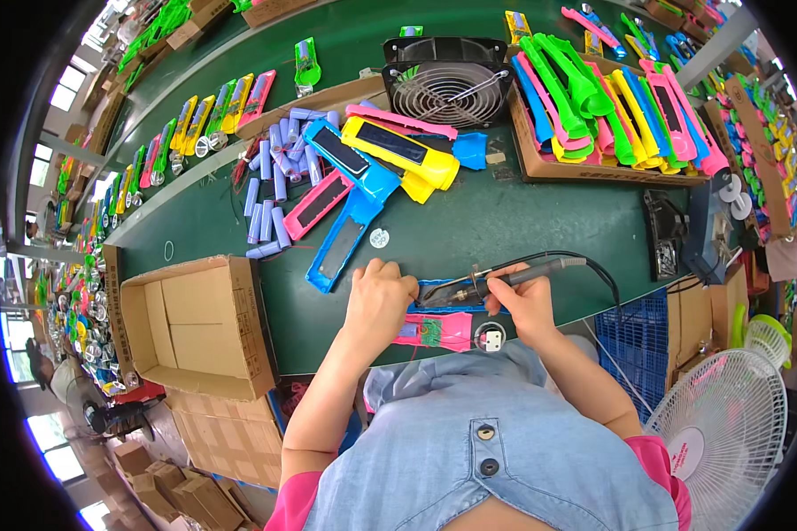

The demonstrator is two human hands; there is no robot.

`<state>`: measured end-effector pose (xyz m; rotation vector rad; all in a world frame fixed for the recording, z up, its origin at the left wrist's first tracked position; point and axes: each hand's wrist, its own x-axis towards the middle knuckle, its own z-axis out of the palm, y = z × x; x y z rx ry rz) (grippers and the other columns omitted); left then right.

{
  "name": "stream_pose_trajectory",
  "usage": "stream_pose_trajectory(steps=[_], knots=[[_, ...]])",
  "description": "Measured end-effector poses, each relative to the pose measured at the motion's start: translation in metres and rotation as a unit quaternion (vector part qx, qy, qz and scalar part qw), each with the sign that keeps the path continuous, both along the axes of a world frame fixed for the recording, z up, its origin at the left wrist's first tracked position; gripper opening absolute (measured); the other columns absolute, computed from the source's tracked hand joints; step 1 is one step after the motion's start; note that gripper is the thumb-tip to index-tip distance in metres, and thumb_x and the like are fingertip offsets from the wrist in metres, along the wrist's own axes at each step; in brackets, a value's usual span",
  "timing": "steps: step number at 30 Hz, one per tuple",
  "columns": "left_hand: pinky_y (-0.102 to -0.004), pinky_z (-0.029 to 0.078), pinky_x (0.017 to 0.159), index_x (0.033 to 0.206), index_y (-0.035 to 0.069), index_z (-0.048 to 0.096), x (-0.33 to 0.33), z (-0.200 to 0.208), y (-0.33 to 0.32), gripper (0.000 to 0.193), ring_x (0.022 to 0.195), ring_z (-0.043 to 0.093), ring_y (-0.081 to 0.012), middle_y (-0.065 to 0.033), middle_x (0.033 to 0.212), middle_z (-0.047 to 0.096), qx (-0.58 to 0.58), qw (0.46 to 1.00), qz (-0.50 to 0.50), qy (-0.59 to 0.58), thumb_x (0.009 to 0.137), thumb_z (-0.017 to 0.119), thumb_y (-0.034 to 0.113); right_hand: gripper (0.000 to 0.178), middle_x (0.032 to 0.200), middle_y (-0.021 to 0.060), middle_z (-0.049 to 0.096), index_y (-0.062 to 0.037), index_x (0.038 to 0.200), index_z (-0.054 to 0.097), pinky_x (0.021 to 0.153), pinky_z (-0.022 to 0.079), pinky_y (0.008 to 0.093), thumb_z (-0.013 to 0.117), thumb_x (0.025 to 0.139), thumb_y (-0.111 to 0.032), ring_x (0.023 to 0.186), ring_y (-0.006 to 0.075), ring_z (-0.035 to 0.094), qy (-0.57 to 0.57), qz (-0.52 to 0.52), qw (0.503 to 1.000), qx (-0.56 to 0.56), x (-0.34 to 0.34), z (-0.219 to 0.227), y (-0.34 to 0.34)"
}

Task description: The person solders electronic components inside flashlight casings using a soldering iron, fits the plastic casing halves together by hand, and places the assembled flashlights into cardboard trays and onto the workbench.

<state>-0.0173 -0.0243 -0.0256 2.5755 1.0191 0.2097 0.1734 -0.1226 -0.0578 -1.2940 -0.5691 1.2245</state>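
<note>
Head view: nearest the person, a pink casing [456, 331] with a green circuit board [431, 333] lies just before a blue casing [452, 308]. The right hand [527, 305] pinches a soldering iron [553, 266] over the blue casing, and the left hand [381, 296] curls at that casing's left end, though I cannot tell what its fingertips grip. Beyond lie purple cells [280, 183].
</note>
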Motion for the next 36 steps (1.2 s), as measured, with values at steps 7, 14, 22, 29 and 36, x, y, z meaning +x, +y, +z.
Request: stream_pose_trajectory(steps=[7,14,22,29,36], knots=[[-0.0371,0.040,0.071,0.069,0.005,0.062,-0.001,-0.003,0.003,0.005,0.079,0.049,-0.0276,-0.0105,0.074,0.051,-0.038,0.999,-0.003,-0.011,0.068,0.057,0.004,0.011,0.065,0.0096,0.059,0.0049,0.086,0.056,0.045,0.046,0.0219,0.059,0.080,-0.004,0.052,0.0118,0.057,-0.005,-0.005,1.000,0.001,-0.001,-0.004,0.002],[-0.0371,0.041,0.070,0.069,0.005,0.062,0.000,-0.003,0.004,0.005,0.080,0.050,-0.0281,-0.0113,0.074,0.051,-0.038,0.999,-0.010,0.007,0.068,0.058,0.004,0.015,0.068,0.0087,0.060,0.0047,0.088,0.056,0.046,0.047,0.0204,0.062,0.080,-0.007,0.057,0.0109,0.059,-0.028,0.013,1.000,0.003,-0.001,-0.006,0.002],[-0.0364,0.038,0.068,0.067,0.008,0.064,0.003,0.000,0.001,0.004,0.079,0.050,-0.0258,-0.0096,0.072,0.052,-0.012,0.999,-0.003,0.038,0.067,0.060,0.008,0.014,0.071,0.0102,0.061,0.0036,0.091,0.055,0.049,0.050,0.0230,0.060,0.080,-0.003,0.059,0.0138,0.061,-0.015,-0.034,0.998,0.056,0.003,-0.002,-0.012],[-0.0357,0.036,0.066,0.065,0.010,0.065,0.004,0.000,-0.001,0.004,0.078,0.050,-0.0238,-0.0075,0.070,0.052,0.028,0.997,-0.007,0.065,0.067,0.061,0.010,0.026,0.088,0.0148,0.064,-0.0014,0.099,0.051,0.074,0.051,0.0396,0.063,0.076,-0.002,0.077,0.0218,0.064,-0.351,-0.029,0.923,0.153,0.018,0.006,-0.042],[-0.0357,0.036,0.067,0.065,0.011,0.066,0.006,0.000,0.000,0.003,0.077,0.050,-0.0229,-0.0066,0.070,0.053,0.046,0.996,-0.011,0.073,0.065,0.063,0.010,0.047,0.107,0.0098,0.058,-0.0054,0.106,0.047,0.102,0.023,0.0526,0.071,0.066,-0.010,0.113,0.0284,0.048,-0.513,0.045,0.841,0.166,0.031,0.005,-0.037]])
